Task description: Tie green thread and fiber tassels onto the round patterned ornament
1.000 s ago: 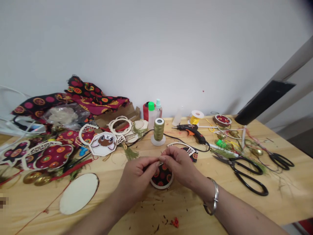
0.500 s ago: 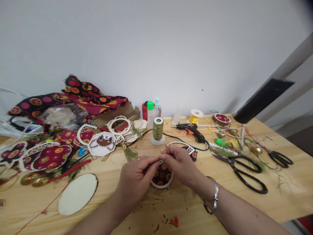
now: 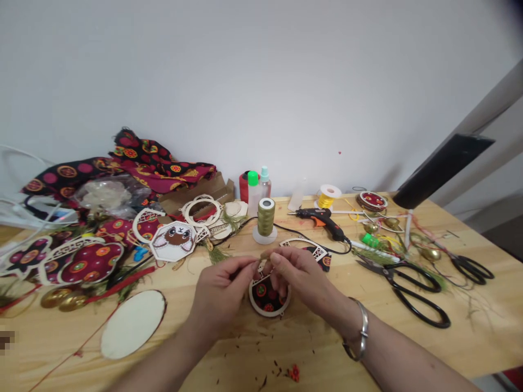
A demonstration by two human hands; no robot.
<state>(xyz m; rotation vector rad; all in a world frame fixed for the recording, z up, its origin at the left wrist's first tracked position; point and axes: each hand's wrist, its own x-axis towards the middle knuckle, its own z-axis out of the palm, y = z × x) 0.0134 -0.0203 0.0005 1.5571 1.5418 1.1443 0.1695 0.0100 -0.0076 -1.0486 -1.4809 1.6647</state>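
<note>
**Both hands meet just over a round patterned piece**

Through the head camera I see my left hand (image 3: 220,288) and right hand (image 3: 304,275) close together, thumb and forefinger of each drawn into a pinch. The fingertips hide whatever is between them, so I can't tell what they grip. The round fabric piece (image 3: 267,306), dark with red flowers and a pale rim, sits directly below the fingers; the right hand's lower fingers overlap its upper right part. I can't tell whether they touch it.

Around this, the wooden tabletop (image 3: 318,354) is busy. An olive thread spool (image 3: 266,219) stands beyond the hands, with a glue gun (image 3: 324,220) lying right of it. Black-handled scissors (image 3: 388,271) lie open further right. On my left I have a pale oval disc (image 3: 134,325) and, farther back, heaped patterned cloth (image 3: 163,163). Dark scraps and a red flower cutting (image 3: 293,372) lie nearest me. A plain pale wall (image 3: 261,81) rises behind the tabletop.
</note>
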